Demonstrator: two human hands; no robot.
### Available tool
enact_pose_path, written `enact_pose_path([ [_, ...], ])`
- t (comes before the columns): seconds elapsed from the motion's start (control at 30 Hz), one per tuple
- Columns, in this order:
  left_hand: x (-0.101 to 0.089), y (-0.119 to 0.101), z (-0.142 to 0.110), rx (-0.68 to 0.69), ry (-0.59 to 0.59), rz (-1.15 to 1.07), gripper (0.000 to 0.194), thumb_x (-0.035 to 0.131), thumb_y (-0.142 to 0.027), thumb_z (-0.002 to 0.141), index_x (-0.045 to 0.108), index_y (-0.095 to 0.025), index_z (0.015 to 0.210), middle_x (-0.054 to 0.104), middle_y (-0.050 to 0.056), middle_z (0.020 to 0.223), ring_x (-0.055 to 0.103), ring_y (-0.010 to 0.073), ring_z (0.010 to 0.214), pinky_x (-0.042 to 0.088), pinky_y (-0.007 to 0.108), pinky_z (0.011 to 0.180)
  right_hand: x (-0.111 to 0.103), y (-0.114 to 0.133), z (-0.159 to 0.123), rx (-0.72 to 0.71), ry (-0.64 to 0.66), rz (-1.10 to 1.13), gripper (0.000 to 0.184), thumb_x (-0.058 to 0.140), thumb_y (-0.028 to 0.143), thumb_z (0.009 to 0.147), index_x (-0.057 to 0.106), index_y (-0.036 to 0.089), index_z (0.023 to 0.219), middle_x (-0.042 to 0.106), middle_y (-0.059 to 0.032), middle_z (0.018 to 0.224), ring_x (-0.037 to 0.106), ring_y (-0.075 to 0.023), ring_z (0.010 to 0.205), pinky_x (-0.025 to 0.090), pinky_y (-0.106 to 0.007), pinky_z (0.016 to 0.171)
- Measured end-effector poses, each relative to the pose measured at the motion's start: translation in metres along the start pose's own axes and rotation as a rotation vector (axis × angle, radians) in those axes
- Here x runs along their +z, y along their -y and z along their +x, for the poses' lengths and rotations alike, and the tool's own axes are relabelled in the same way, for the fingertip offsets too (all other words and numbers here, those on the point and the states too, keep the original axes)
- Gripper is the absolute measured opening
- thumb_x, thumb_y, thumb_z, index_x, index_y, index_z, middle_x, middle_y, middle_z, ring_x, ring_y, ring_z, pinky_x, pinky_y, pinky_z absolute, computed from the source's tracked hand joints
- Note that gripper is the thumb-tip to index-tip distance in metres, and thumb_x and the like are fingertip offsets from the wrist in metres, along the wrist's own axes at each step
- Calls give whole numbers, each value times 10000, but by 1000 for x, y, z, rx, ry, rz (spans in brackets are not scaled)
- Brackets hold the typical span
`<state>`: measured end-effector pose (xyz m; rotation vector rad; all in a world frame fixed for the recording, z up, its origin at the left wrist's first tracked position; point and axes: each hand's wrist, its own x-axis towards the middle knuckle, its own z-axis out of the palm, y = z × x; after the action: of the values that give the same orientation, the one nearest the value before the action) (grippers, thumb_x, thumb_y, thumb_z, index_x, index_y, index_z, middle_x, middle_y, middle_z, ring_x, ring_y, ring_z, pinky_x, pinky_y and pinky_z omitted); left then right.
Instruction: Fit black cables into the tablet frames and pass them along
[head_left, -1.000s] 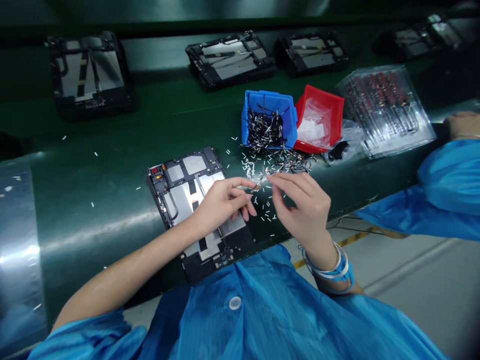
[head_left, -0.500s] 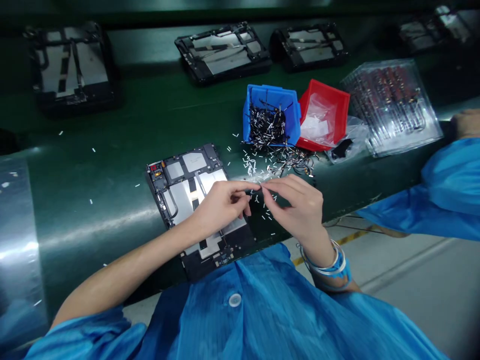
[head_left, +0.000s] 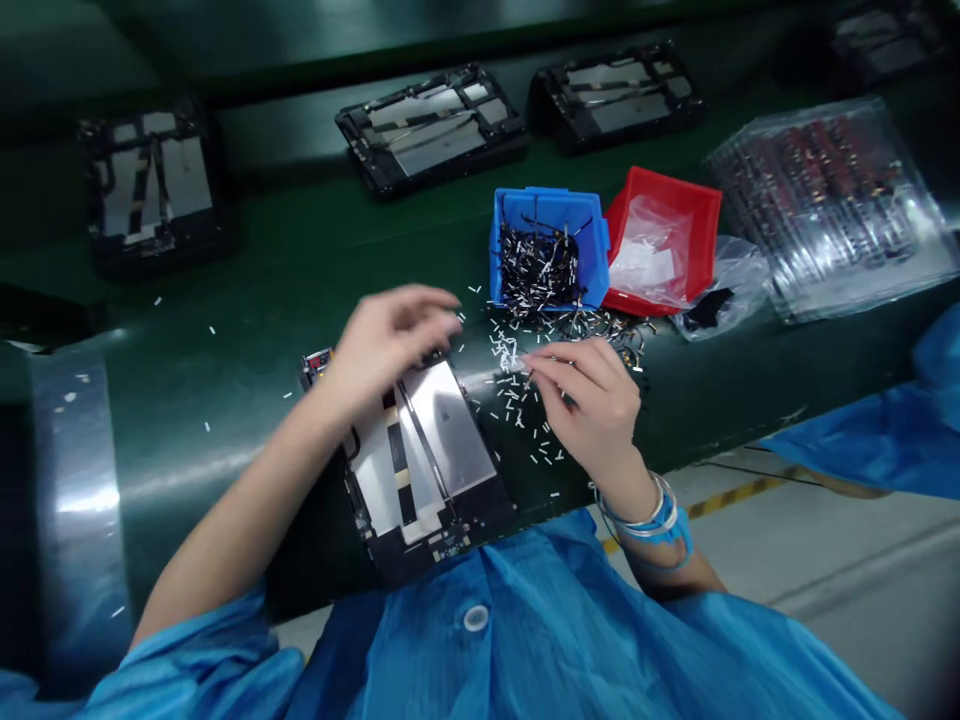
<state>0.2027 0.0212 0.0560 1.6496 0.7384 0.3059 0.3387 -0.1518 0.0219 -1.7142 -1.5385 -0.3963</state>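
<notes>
An opened tablet (head_left: pixel 457 430) lies on the green bench in front of me, its silver battery plates and dark ribbon cables exposed. My left hand (head_left: pixel 397 330), a little blurred, is over its top end and hides that part. Thumb and fingers are apart there, with nothing visible between them. To the right, my right hand (head_left: pixel 589 405) pinches a tiny, thin dark cable (head_left: pixel 529 380) between thumb and fingertips. Small white strips (head_left: pixel 510 355) are scattered on the bench below and around those fingertips.
A blue bin (head_left: pixel 592 220) full of small black cables stands beside a red bin (head_left: pixel 701 205) with clear plastic bags. Stacked clear trays (head_left: pixel 847 210) lie farther right. Several opened tablets (head_left: pixel 435 125) line the back. Another person's blue sleeve (head_left: pixel 862 430) shows at right.
My left hand has left the right fingertips, moving up and left over the tablet's top end. The right hand stays pinched, almost in place. The view has shifted slightly.
</notes>
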Motion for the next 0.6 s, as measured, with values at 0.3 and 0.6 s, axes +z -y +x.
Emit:
enact_pose_path([
  [0.3,-82,14,198,-239,-631,84,374,686,-155,808,387,-84,1022,570,36,1001,462,135,950,445,448,880,6,-19,0,157,-58,158,228,589,48,842,684,199,983,669,-35,769,589,-149,691,502,-320,623],
  [0.6,-94,6,226,-315,-358,-191,307,686,-212,753,385,-217,692,438,-40,601,452,139,809,425,448,911,-2,-17,1,228,-51,264,228,571,30,844,640,197,983,692,-24,793,596,-137,716,516,-302,648],
])
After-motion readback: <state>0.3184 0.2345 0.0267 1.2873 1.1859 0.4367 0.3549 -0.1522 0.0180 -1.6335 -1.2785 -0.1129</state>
